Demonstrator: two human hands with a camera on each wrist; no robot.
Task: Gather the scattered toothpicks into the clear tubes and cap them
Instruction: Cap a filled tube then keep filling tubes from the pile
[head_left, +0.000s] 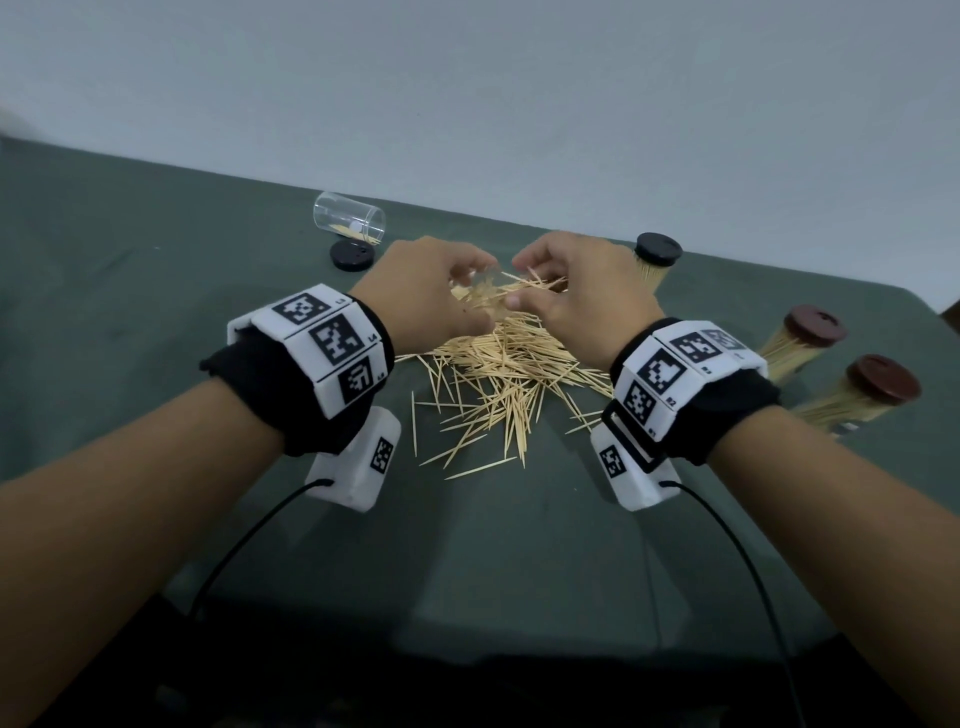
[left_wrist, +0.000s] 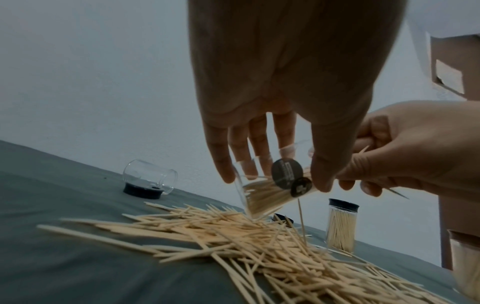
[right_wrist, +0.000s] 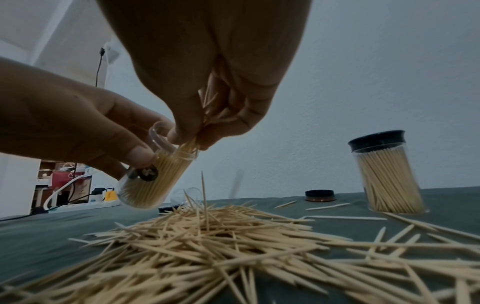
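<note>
Nearest: loose toothpicks (head_left: 498, 384) in a wide heap on the green cloth table (head_left: 130, 312), most still ungathered.

Just above the heap's far side, left hand (head_left: 431, 291) w/ fingers and thumb curled round a clear tube (right_wrist: 149, 176), tilted, mouth toward the right hand, already well packed w/ picks. Right hand (head_left: 571, 299) pinches a small bundle of toothpicks (right_wrist: 207, 115), tips at the tube mouth. One loose pick (right_wrist: 203, 197) stands near-upright over the heap, prob dropping.

Farther right: 2 brown-capped full tubes (head_left: 852, 400), capped black-lid tube (head_left: 655, 262) behind the right hand, a spare cap (right_wrist: 320, 195) lying beside it. Far left: empty tube on its side (head_left: 349, 217), leaning on a black cap (head_left: 352, 253).

Risks, my read:
- Tube nearly full, so the new bundle may jam on picks already in and splay out over the rim.
- Tilt too steep → contents slide back out onto the heap.
- Pinch is loose-ended; strays drop as the bundle goes in.
- Picks standing proud of the mouth would block the cap later.
</note>
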